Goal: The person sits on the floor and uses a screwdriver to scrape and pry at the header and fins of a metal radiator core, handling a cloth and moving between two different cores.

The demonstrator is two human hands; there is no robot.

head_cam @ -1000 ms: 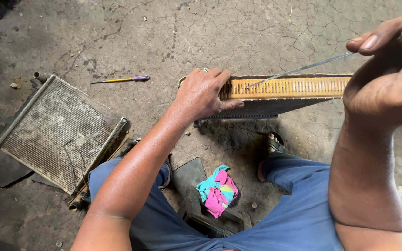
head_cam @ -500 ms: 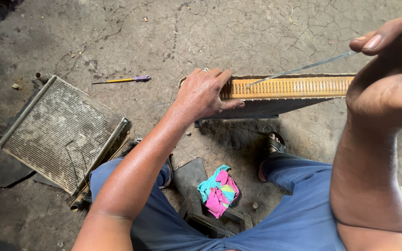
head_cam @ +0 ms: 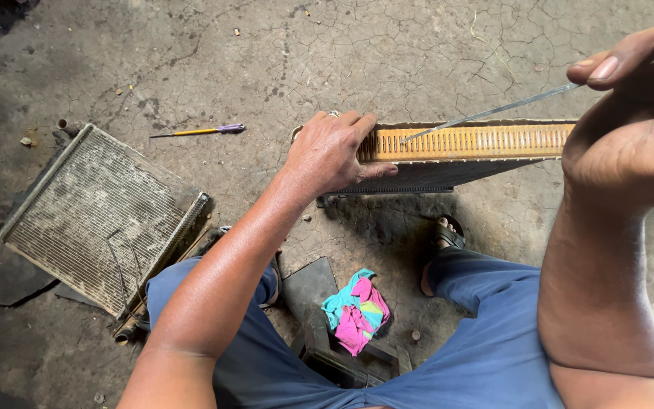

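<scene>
Steadying upright brass slotted radiator core (head_cam: 467,142) with our left hand (head_cam: 332,154) clamped over its end | right hand (head_cam: 630,129) pinched thin metal rod (head_cam: 493,113) | rod tip could have slipped, bending slots or jabbing our fingers (head_cam: 376,171)

Single head-worn view, looking steeply down past the person's own forearms and knees to the cracked concrete floor (head_cam: 418,45). Close range: hands fill the near field. No second view.
</scene>
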